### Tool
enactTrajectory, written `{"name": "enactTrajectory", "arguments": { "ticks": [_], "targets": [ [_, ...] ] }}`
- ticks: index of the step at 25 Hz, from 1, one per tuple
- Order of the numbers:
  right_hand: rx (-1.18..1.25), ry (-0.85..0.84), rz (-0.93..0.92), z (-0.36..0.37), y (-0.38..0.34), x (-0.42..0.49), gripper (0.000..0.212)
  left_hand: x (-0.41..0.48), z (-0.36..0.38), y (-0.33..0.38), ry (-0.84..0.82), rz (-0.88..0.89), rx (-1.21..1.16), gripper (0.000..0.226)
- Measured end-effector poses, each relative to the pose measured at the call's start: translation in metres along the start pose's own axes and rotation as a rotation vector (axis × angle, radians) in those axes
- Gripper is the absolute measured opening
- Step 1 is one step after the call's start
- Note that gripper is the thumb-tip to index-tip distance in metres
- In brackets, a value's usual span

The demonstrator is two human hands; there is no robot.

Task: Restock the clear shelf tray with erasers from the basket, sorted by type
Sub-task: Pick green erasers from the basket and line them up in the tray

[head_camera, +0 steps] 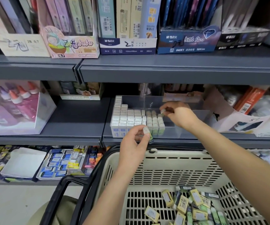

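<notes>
Loose erasers (196, 207) wait in the basket (179, 153). The left hand (133, 140) grips a green eraser (150, 137) at the front edge of the tray (196, 114), kept ready. Beyond, the right hand (178, 113) pinches another eraser (163, 111) beside the green rows (155, 122), its kind.

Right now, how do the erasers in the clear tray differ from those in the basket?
Tray erasers stand upright in tight rows; basket erasers lie loose in a jumbled heap. Tray erasers are sorted, with the blue-label block on the left and the green-label block on the right; basket erasers mix yellow, green and dark sleeves. Both are small sleeved blocks.
</notes>
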State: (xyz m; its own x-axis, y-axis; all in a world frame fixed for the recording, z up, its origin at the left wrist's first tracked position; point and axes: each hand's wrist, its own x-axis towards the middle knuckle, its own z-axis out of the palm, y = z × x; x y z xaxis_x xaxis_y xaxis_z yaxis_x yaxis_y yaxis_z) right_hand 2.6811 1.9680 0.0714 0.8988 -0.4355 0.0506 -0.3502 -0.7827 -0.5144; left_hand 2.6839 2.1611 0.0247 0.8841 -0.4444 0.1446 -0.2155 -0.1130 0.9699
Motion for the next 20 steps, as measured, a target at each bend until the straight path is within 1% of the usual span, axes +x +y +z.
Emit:
{"name": "enactTrajectory", "arguments": {
  "ticks": [2, 6, 10, 13, 16, 18, 20],
  "targets": [
    [0.008, -0.032, 0.030, 0.005, -0.001, 0.000, 0.025, 0.001, 0.001, -0.001, 0.005, -0.004, -0.003, 0.014],
    [-0.173, -0.082, 0.018, 0.010, -0.006, 0.001, 0.019, 0.001, 0.001, -0.002, 0.001, 0.002, 0.003, 0.013],
    [-0.203, -0.140, 0.059, 0.006, -0.010, 0.004, 0.020, 0.001, 0.000, -0.001, 0.000, -0.005, 0.014, 0.015],
    [-0.142, -0.133, 0.057, -0.001, -0.009, 0.001, 0.019, 0.001, 0.000, 0.001, -0.003, -0.003, 0.024, 0.019],
    [-0.054, -0.087, -0.009, -0.009, -0.006, -0.009, 0.011, 0.001, -0.001, 0.002, -0.009, -0.004, 0.043, 0.029],
    [0.042, -0.043, -0.030, -0.012, -0.008, -0.022, 0.007, 0.000, 0.000, 0.002, -0.005, -0.015, 0.037, 0.028],
    [0.127, 0.008, -0.107, -0.010, -0.013, -0.039, 0.008, -0.001, 0.001, 0.002, 0.002, -0.023, 0.022, 0.028]
  ]
}}
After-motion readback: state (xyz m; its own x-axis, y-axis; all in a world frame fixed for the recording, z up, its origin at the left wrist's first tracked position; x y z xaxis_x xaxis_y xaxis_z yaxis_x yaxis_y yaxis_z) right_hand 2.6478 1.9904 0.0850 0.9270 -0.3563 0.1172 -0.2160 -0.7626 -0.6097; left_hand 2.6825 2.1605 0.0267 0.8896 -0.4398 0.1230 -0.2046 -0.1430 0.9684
